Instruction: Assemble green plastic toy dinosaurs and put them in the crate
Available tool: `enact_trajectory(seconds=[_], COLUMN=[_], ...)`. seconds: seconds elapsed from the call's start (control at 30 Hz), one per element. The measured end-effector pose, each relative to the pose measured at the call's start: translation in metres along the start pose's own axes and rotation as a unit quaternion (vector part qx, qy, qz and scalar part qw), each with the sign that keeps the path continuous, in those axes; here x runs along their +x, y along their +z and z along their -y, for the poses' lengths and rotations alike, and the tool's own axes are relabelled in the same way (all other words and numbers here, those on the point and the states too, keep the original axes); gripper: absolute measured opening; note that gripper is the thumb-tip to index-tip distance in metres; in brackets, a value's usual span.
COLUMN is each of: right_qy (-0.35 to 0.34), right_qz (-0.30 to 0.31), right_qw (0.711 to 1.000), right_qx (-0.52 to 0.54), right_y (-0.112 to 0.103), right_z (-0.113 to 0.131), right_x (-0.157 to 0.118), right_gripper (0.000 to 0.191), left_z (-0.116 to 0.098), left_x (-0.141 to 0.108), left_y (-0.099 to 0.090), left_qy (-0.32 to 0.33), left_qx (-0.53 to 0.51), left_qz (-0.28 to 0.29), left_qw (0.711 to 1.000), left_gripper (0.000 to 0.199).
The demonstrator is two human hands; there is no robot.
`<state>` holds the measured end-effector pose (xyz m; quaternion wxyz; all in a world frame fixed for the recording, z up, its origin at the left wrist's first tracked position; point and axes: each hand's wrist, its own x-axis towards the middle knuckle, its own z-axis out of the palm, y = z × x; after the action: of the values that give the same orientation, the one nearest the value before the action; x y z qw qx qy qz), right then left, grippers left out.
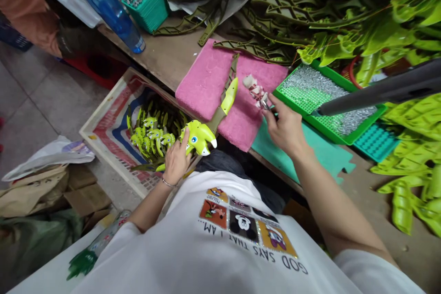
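The wooden table (pixel 155 53) runs across the view from 10 o'clock to 3 o'clock, carrying a pink foam pad (pixel 203 87) at 12 o'clock and a green studded tray (pixel 303 96) at 2 o'clock. A white-framed crate (pixel 99 147) of lime-green plastic pieces (pixel 151 133) sits at 9 o'clock. The left hand (pixel 176 161), at 7 o'clock, grips a lime-green plastic dinosaur head (pixel 198 138), its olive stem lying across the pad. The right hand (pixel 284 124), at 3 o'clock, pinches a small silver piece (pixel 264 104) just beside a pink-and-white scrap (pixel 255 89).
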<state>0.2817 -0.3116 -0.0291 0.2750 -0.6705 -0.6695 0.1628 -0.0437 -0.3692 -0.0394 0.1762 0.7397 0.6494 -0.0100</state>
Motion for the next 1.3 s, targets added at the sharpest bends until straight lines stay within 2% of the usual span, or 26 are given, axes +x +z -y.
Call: enact_trajectory(seconds=[0.1,0.23,0.3,0.4,0.5,0.57,0.63,0.67,0.7,0.77,0.8,0.83,0.9,0.97,1.0,1.07,1.13,1.23,1.3], right_qy=[-0.018,-0.033,-0.016,0.029,0.054,0.049,0.025,0.010,-0.002,-0.006,0.000,0.009,0.025,0.030,0.030,0.026,0.025,0.031,0.039], right_qz=[0.063,0.095,0.072,0.019,-0.015,-0.049,-0.058,-0.034,0.007,0.098,0.126,0.139,0.136,0.146,0.160,0.195,0.223,0.237,0.228], right_qw=[0.998,0.995,0.996,0.995,0.994,0.997,0.989,0.968,0.930,0.822,0.772,0.735,0.693,0.673,0.669,0.663,0.663,0.667,0.675], right_qx=[0.020,-0.008,-0.043,-0.095,-0.092,-0.028,0.135,0.249,0.368,0.561,0.622,0.663,0.708,0.724,0.725,0.722,0.714,0.706,0.700], right_y=[-0.006,0.001,0.005,0.010,0.015,0.019,0.023,0.025,0.026,0.029,0.029,0.029,0.029,0.028,0.028,0.029,0.029,0.029,0.028], right_z=[0.009,0.015,0.010,-0.003,-0.011,-0.006,0.010,0.021,0.033,0.056,0.065,0.072,0.081,0.084,0.084,0.085,0.086,0.087,0.087], right_x=[-0.021,-0.037,-0.035,-0.025,-0.011,-0.001,0.006,0.010,0.012,0.014,0.014,0.014,0.012,0.008,0.006,0.002,-0.002,-0.009,-0.013], right_gripper=[0.050,0.052,0.052,0.051,0.047,0.041,0.040,0.045,0.053,0.066,0.071,0.073,0.073,0.067,0.064,0.060,0.060,0.059,0.058], left_z=[-0.009,-0.010,-0.006,0.003,0.009,0.011,0.012,0.011,0.011,0.013,0.014,0.017,0.022,0.023,0.020,0.005,-0.018,-0.053,-0.068], left_x=[-0.001,0.001,0.002,0.003,0.004,0.005,0.005,0.005,0.005,0.004,0.004,0.005,0.012,0.026,0.035,0.055,0.074,0.087,0.085], left_y=[-0.011,-0.018,-0.018,-0.017,-0.016,-0.015,-0.011,-0.008,-0.006,0.000,0.002,0.003,0.000,-0.007,-0.013,-0.025,-0.038,-0.054,-0.061], left_qy=[-0.003,0.000,0.008,0.000,0.006,0.040,0.082,0.101,0.115,0.134,0.140,0.148,0.178,0.209,0.214,0.203,0.202,0.214,0.183], left_qx=[0.131,0.132,0.072,-0.081,-0.257,-0.348,-0.412,-0.435,-0.454,-0.479,-0.485,-0.487,-0.488,-0.521,-0.551,-0.613,-0.626,-0.596,-0.592], left_qz=[0.007,0.028,0.028,0.041,0.061,0.067,0.077,0.086,0.097,0.120,0.132,0.151,0.219,0.275,0.282,0.253,0.248,0.333,0.361], left_qw=[0.991,0.991,0.997,0.996,0.964,0.934,0.904,0.890,0.878,0.859,0.853,0.848,0.826,0.780,0.755,0.721,0.711,0.698,0.697], left_gripper=[0.081,0.083,0.087,0.090,0.090,0.089,0.090,0.092,0.094,0.096,0.098,0.101,0.115,0.130,0.129,0.111,0.095,0.086,0.073])
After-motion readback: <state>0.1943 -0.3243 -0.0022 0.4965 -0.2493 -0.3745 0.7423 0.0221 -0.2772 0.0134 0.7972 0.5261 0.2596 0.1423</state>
